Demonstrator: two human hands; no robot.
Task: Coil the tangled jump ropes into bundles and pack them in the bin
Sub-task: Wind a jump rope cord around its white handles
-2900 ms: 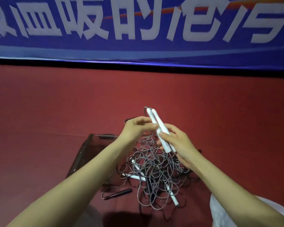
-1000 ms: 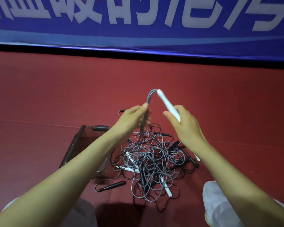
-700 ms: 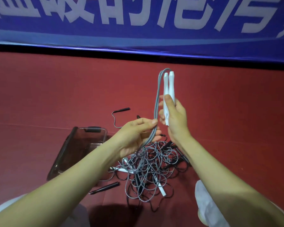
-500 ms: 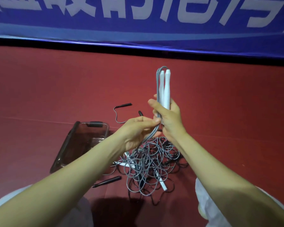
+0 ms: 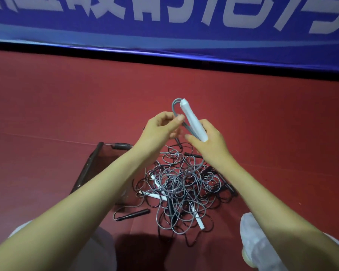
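My right hand (image 5: pixel 207 141) grips the two white handles (image 5: pixel 193 120) of a grey jump rope, held together and tilted up to the left. My left hand (image 5: pixel 160 128) pinches the grey cord (image 5: pixel 175 108) where it loops out of the handle tops. The cord runs down from my hands into a tangled pile of grey and black ropes (image 5: pixel 180 188) on the red floor. More white handles (image 5: pixel 198 220) and a black handle (image 5: pixel 133 214) lie in and beside the pile. A dark transparent bin (image 5: pixel 90 167) sits left of the pile, partly hidden by my left forearm.
A blue banner with white lettering (image 5: pixel 164 26) runs along the far edge of the red floor (image 5: pixel 57 106). My white-clad knees (image 5: pixel 256 237) frame the pile at the bottom of the view.
My hands have dropped lower and the white handles have tilted from upright to leaning left. My left hand has slid up the cord close to the handle tops.
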